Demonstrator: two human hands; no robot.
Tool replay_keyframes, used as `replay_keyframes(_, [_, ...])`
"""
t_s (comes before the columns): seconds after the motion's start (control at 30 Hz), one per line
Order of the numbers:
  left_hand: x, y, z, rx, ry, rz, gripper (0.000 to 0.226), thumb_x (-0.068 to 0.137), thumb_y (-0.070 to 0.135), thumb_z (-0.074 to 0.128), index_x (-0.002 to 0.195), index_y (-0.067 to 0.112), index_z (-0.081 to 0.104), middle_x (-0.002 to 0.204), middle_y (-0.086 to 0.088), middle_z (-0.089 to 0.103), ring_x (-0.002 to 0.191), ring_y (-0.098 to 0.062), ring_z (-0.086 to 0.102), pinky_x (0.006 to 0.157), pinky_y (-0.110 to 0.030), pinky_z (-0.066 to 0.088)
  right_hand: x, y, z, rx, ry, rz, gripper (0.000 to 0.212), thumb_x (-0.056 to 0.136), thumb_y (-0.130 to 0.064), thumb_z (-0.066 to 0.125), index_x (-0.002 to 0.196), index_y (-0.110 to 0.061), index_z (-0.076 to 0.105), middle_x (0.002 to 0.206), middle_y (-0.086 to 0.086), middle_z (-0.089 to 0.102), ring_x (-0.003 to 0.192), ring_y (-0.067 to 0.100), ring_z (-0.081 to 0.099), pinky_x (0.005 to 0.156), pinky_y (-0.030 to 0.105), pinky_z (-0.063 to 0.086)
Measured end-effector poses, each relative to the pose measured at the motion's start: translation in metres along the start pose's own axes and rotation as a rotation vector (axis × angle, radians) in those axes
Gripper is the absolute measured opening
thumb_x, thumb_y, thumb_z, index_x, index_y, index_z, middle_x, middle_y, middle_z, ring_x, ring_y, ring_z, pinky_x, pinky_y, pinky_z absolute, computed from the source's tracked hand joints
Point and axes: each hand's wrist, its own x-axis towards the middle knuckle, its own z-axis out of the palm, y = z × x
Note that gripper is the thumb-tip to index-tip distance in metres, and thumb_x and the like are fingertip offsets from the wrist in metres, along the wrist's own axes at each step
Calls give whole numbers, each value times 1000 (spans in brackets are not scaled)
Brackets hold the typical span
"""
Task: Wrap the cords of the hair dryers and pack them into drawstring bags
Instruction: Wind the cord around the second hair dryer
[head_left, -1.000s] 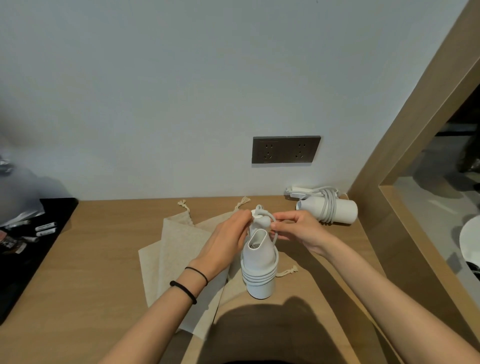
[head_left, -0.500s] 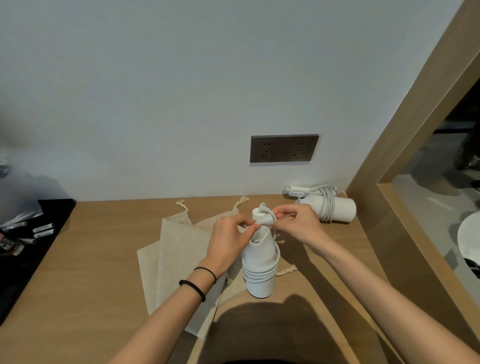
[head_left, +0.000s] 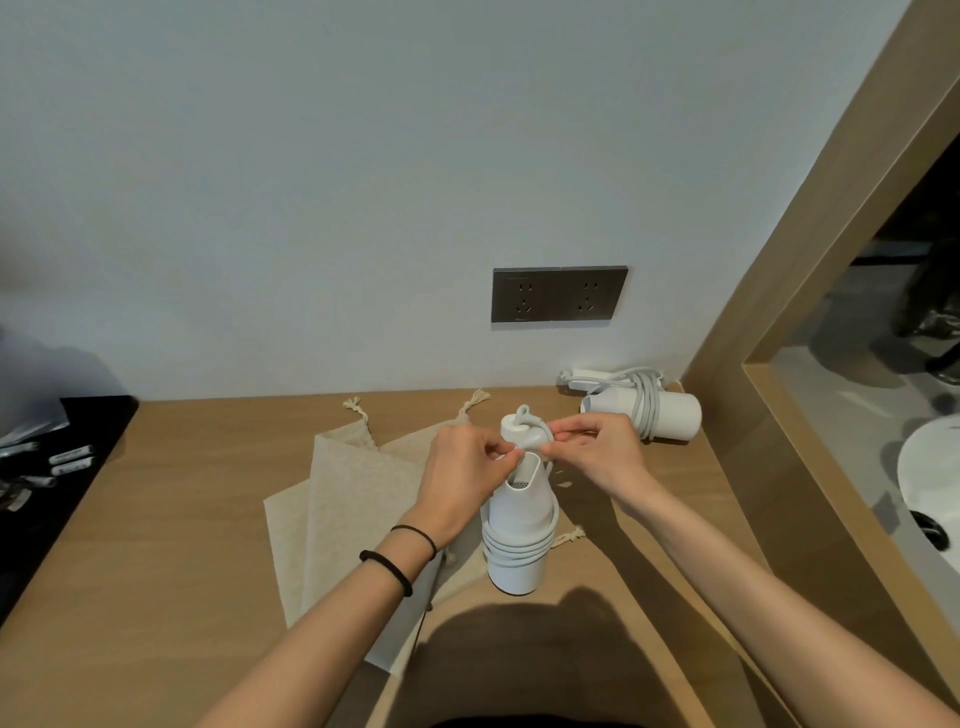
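A white hair dryer (head_left: 519, 525) is held over the wooden desk, its grey cord (head_left: 517, 552) coiled several times round the lower barrel. My left hand (head_left: 460, 480) and my right hand (head_left: 597, 457) both pinch the cord's end at the top of the dryer, beside the folded handle. A second white hair dryer (head_left: 649, 410) lies at the back right with its cord wrapped round it. Beige drawstring bags (head_left: 358, 499) lie flat and overlapping under my left forearm.
The wooden desk (head_left: 171, 519) meets a white wall with a dark double socket (head_left: 558, 294). A wooden frame (head_left: 789, 322) borders the right, with a sink area behind it. A black tray (head_left: 57, 467) with small items sits at the left.
Both hands have closed in on the top of the dryer. The left fingers shifted from the handle to the cord end, and the right hand moved up and over it.
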Motion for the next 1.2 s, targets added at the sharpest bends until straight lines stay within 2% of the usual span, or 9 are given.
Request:
replay_keyframes(0.17, [2, 9, 1, 70, -50, 24, 17, 82, 25, 70, 78, 11, 77, 59, -6, 68, 52, -16, 59, 64, -35, 52, 0, 6, -4, -36, 12, -26, 21, 69, -6, 82, 87, -13, 72, 76, 8, 69, 60, 7, 57, 62, 17, 51])
replay_keyframes(0.27, [0, 7, 6, 17, -54, -3, 17, 81, 28, 70, 73, 15, 76, 58, 0, 67, 49, -12, 58, 62, -36, 53, 0, 10, -10, -56, -45, -42, 20, 74, -2, 78, 91, -8, 69, 71, 4, 65, 56, 1, 55, 62, 18, 51])
replay_keyframes(0.4, [-2, 10, 10, -54, -55, -34, 14, 81, 30, 71, 74, 18, 76, 59, 2, 70, 44, -5, 59, 59, -28, 54, 2, 10, -26, 88, -205, 65, 20, 80, 0, 70, 100, 3, 66, 81, 13, 67, 73, 16, 63, 73, 23, 56])
replay_keyframes(0.57, [0, 18, 11, -61, -83, -36, 16, 82, 27, 70, 69, 17, 74, 53, 1, 68, 42, -5, 60, 57, -23, 53, 6, 7, -32, 91, -265, 108, 14, 81, 0, 69, 95, 2, 67, 76, 10, 67, 70, 13, 63, 72, 21, 55])
replay_keyframes(0.77, [1, 23, 14, -37, -62, -52, 19, 81, 23, 68, 65, 15, 73, 52, -1, 67, 41, -7, 60, 57, -26, 55, 7, 10, -26, 10, -191, 50, 11, 82, -2, 70, 92, 0, 68, 77, 12, 68, 72, 18, 63, 78, 32, 54])
replay_keyframes(0.9, [1, 26, 15, -16, -55, -46, 20, 80, 22, 67, 62, 15, 70, 49, 0, 64, 41, -7, 58, 55, -24, 53, 4, 12, -21, -11, -84, 34, 12, 80, 0, 71, 92, 0, 67, 76, 12, 67, 64, 15, 61, 68, 24, 54])
replay_keyframes(1.1, [2, 27, 19, 3, -48, -22, 28, 78, 16, 63, 51, 21, 58, 41, 2, 57, 36, -6, 52, 49, -16, 45, 2, 18, -17, -71, 2, 3, 9, 80, -2, 72, 88, -3, 68, 77, 15, 67, 65, 20, 62, 72, 36, 56])
replay_keyframes(1.2, [1, 29, 22, 11, -42, 0, 21, 79, 15, 62, 58, 13, 66, 41, 2, 57, 35, -6, 52, 50, -17, 48, 3, 22, -12, -165, 88, -41, 9, 77, -8, 75, 84, -11, 70, 76, 7, 70, 69, 20, 66, 71, 36, 58])
